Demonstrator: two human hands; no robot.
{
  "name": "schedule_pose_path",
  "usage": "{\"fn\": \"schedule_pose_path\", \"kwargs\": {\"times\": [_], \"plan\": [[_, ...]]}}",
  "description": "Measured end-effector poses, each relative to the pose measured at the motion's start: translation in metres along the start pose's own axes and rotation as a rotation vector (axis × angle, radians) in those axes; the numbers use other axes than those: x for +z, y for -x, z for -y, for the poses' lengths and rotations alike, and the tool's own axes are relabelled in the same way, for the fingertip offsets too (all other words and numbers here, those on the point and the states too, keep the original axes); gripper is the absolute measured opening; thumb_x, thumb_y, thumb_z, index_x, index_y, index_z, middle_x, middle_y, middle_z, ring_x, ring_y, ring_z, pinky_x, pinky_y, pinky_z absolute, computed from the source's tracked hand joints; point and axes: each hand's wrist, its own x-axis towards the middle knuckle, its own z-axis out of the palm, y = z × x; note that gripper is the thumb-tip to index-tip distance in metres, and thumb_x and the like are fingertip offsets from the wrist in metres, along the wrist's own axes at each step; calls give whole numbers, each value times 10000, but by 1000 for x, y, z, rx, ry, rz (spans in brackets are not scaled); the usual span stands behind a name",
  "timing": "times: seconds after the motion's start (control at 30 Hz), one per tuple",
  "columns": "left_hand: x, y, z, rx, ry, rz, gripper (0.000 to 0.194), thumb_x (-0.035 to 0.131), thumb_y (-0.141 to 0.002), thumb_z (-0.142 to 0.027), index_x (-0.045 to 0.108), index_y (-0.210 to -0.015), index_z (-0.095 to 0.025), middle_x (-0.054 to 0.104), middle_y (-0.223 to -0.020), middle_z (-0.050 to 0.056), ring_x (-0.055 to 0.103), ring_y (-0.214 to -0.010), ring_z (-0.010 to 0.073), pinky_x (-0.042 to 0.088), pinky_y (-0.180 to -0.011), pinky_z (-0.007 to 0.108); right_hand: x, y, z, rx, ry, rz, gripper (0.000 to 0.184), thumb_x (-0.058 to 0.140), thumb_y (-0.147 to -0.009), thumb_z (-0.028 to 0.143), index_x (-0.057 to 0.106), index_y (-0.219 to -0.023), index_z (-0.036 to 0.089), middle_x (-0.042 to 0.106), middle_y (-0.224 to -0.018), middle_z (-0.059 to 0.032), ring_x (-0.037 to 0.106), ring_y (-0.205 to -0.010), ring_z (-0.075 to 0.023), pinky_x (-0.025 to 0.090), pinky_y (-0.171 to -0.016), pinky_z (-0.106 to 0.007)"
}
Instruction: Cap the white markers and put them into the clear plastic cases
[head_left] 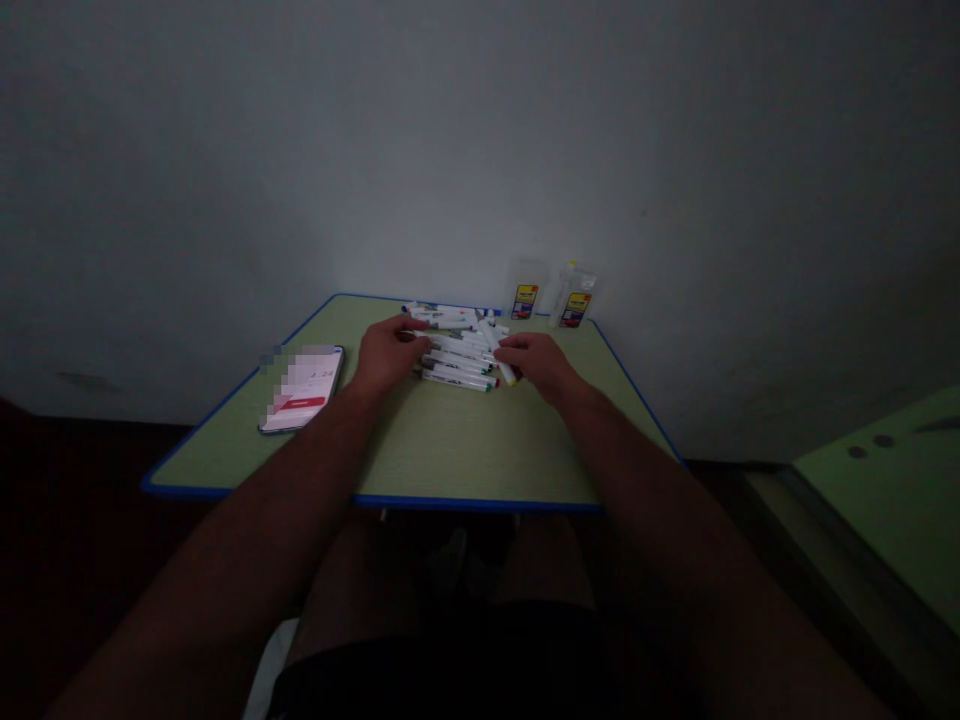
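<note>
A pile of white markers (457,365) lies across the table, several with green or red ends pointing right. My right hand (536,362) is closed on a white marker (504,366) with a yellow end, tilted over the right side of the pile. At the pile's left ends is my left hand (391,352), its thumb and index finger apart and touching the markers; its other fingers are partly hidden. Farther back, more white markers (442,313) lie loosely, some with blue ends.
Two clear plastic cases with yellow labels, one case (526,295) and another case (574,300), stand at the table's back right by the wall. A lit phone (311,388) lies on the left. The pale green table (465,450) has a blue edge. The light is dim.
</note>
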Motion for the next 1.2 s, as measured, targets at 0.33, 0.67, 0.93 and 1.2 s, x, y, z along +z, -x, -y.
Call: {"fn": "schedule_pose_path", "kwargs": {"times": [0.33, 0.67, 0.93, 1.2], "plan": [[3, -3, 6, 111, 49, 5, 429, 737, -684, -164, 718, -1113, -187, 679, -816, 18, 620, -733, 166, 530, -734, 332, -1, -1, -1, -13, 13, 9, 42, 731, -749, 131, 715, -787, 141, 666, -637, 1, 557, -510, -92, 440, -469, -200], [2, -1, 1, 77, 62, 6, 397, 748, -666, -120, 709, -1059, -165, 672, -823, 15, 620, -744, 157, 528, -738, 324, 0, 1, -1, -42, -27, 107, 464, 576, -802, 35, 684, -1243, 129, 748, -775, -44, 637, -565, -117, 520, -516, -223], [4, -2, 7, 140, 74, 40, 279, 702, -675, -101, 667, -935, -194, 712, -915, 34, 645, -814, 168, 541, -802, 336, 1, 3, -1, -120, 12, 140, 353, 551, -844, 51, 730, -1117, 183, 754, -823, -36, 605, -561, -95, 497, -510, -206], [5, -3, 10, 148, 78, 45, 270, 701, -690, -124, 685, -946, -208, 696, -888, 26, 638, -815, 172, 544, -811, 343, 1, 5, 2, -126, 8, 130, 135, 639, -852, 101, 715, -934, 177, 757, -830, -36, 602, -566, -85, 465, -495, -187]]}}
